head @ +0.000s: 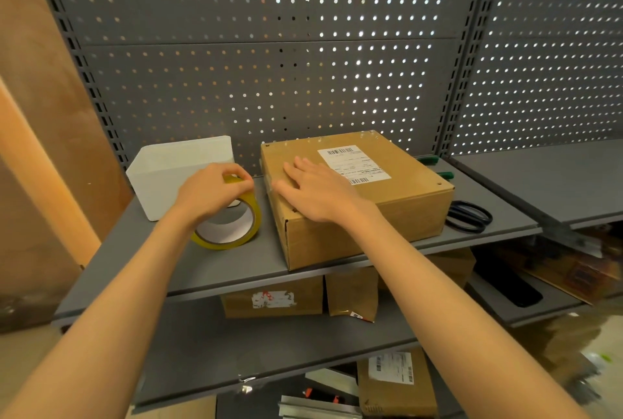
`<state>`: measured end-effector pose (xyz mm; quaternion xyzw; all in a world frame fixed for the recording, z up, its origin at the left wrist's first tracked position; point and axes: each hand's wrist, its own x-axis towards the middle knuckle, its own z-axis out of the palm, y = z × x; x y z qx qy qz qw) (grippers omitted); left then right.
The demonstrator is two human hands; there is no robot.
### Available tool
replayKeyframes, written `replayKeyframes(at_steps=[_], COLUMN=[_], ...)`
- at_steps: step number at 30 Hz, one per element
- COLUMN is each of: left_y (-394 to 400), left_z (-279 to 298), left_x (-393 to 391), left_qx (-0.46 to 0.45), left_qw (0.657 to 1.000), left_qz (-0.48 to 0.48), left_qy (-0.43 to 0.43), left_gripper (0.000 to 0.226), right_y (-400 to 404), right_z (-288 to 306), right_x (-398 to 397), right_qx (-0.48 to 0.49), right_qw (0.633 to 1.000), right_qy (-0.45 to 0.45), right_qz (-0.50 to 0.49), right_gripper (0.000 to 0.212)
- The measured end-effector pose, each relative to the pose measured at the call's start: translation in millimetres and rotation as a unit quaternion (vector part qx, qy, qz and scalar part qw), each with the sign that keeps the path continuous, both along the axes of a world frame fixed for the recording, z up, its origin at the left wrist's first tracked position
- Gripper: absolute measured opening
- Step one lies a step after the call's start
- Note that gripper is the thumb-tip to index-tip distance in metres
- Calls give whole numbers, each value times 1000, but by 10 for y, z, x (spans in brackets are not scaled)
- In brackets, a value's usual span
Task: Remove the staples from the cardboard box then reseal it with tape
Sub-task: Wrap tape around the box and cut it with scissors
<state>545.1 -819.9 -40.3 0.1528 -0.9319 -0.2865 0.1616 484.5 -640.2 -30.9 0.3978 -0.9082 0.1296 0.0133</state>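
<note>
On the lower shelf point(337, 347), nearest the camera, sit brown parcels point(273, 297) and a labelled carton; further down the clutter is too blurred to name. Two bare forearms reach up from the bottom corners to the grey upper shelf point(215, 267). The left hand point(210, 194) grips the tape point(232, 228), a yellowish roll standing tilted on its edge on the shelf, fingers curled and pinched over its top rim. The right hand point(315, 187) lies flat, fingers spread and holding nothing, pressed on the left part of the top of the box point(364, 202) (closed, brown cardboard). A white label point(354, 164) sits on the lid just beyond the fingertips. The roll stands just left of the box. Scissors point(470, 216) with black handles lie right of the box. Behind the tape is a white tub point(168, 175), and beyond everything a grey pegboard point(269, 47).
</note>
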Motion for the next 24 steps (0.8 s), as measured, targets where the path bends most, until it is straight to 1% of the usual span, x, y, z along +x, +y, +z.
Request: replayKeyframes(at_steps=[2,4,5,7,8,11,14,16,19,21,24], left_y=[13,14,8,-5,-4,18,29,26,1,-14,-16], left_z=[-6,-22,-33,-42,-40,-49,-64,-67,-78,-81,-76], left_x=[-5,-14,-21,-39,-50,-99,-142,-152,-144,-137,-144], left_qx=[-7,-21,-28,-37,-41,-65,-82,-81,-74,-68,-67], left_qw=[1000,1000,1000,999,999,998,997,997,997,998,998], left_qz=[-2,-6,-7,-9,-7,-2,1,3,5,6,10], left_qy=[-2,-1,-2,-3,-4,-8,-8,-8,-6,-3,-4], left_gripper=[30,28,25,20,20,11,8,8,8,10,10], right_y=[5,39,81,212,301,627,987,1230,1573,1757,1888], right_z=[9,35,54,86,89,41,-24,-46,-117,-220,-419], right_x=[2,-4,-16,-62,-102,-271,-435,-530,-677,-772,-880], right_qx=[-27,-97,-126,-139,-144,-161,-177,-208,-256,-233,-144], right_qw=[1000,995,992,986,981,969,954,940,913,909,931], right_qy=[-9,-28,-12,84,117,142,160,148,104,65,15], right_qz=[10,7,-2,-36,-58,-123,-180,-228,-301,-340,-335], right_gripper=[58,53,50,43,41,41,38,36,35,33,26])
